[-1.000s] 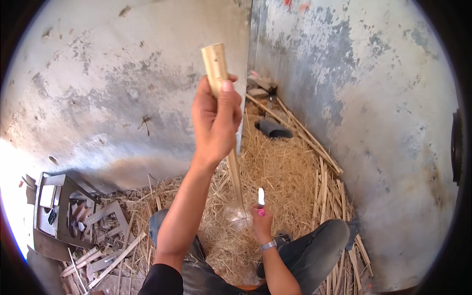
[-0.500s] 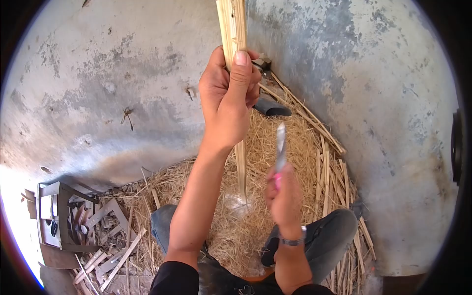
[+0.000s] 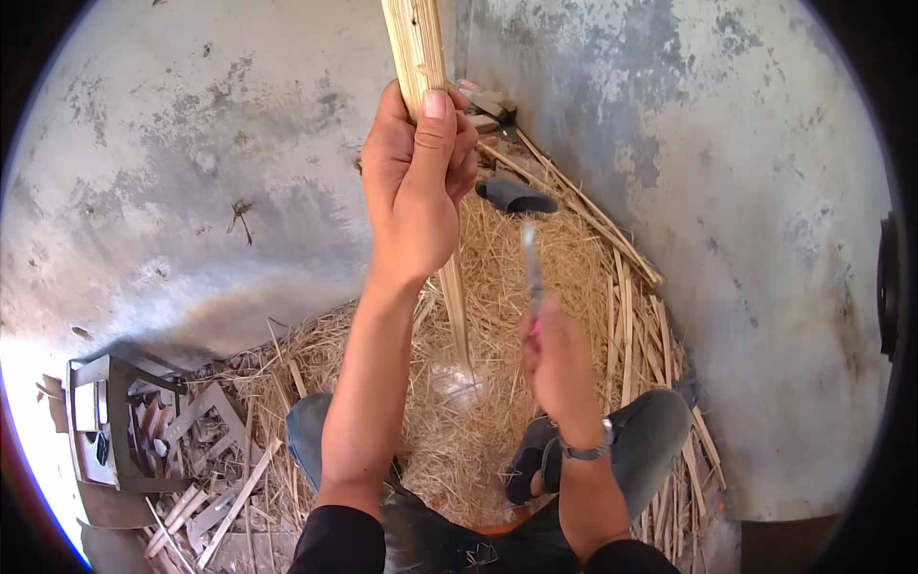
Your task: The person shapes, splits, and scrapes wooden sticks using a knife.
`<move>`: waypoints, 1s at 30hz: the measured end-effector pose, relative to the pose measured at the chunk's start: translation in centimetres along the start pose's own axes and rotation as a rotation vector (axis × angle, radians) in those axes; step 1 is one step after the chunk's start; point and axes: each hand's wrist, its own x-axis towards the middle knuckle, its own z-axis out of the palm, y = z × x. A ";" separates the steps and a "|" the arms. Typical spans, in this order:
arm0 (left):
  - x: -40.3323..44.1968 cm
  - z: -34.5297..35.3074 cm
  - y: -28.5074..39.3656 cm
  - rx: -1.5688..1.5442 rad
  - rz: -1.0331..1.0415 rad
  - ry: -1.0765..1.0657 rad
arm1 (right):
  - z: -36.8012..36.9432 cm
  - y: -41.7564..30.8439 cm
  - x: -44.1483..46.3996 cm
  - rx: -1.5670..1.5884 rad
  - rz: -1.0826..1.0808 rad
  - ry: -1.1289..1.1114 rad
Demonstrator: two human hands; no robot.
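Note:
My left hand point(image 3: 416, 172) is wrapped round a long wooden stick point(image 3: 417, 43), its thumb lying along the front face. The stick stands nearly upright, and its lower end tapers down to a pale whitish patch on the shavings. In my right hand point(image 3: 557, 364) is a knife point(image 3: 532, 253) with a pinkish handle mostly hidden by the fingers. Its blade points up and is apart from the stick, to the right of it. Motion blurs the knife and the fingers a little.
Wood shavings point(image 3: 516, 287) cover the floor between my legs. Long strips point(image 3: 626, 335) lie along the right wall. A dark tube point(image 3: 516, 196) rests at the back. At left are a wooden frame point(image 3: 120, 421) and scrap pieces point(image 3: 206, 421).
My left hand and the stick have shifted left in view. The knife has moved slightly left, still beside the stick, while my right wrist has moved slightly right.

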 end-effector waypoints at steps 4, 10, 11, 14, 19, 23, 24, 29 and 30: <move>-0.7 1.0 -0.3 0.130 0.075 -0.053 | 2.7 -4.9 -2.0 0.117 -0.182 0.034; -0.4 -0.6 -0.4 0.275 0.149 0.113 | 6.0 3.0 -2.1 0.047 0.024 -0.199; -0.5 -0.7 -0.2 0.283 0.144 0.130 | 5.4 1.2 -1.9 -0.029 -0.116 -0.107; -0.7 -0.8 0.4 0.313 0.152 0.137 | 4.2 -5.9 -1.8 -0.084 -0.321 0.028; -2.1 0.0 1.4 0.433 0.189 0.125 | 6.9 0.7 -1.1 -0.259 -0.319 -0.019; -2.3 -0.6 1.2 0.400 0.171 0.101 | 5.2 -1.8 -1.6 -0.131 -0.313 -0.006; -2.3 -0.4 1.2 0.399 0.166 0.091 | 4.6 -4.3 -1.9 -0.181 -0.392 0.052; -2.7 0.4 1.6 0.346 0.142 0.062 | 5.8 -1.7 -1.1 -0.242 -0.414 0.075; -2.9 0.4 1.8 0.405 0.148 0.083 | 6.6 1.2 -0.4 -0.344 -0.403 0.055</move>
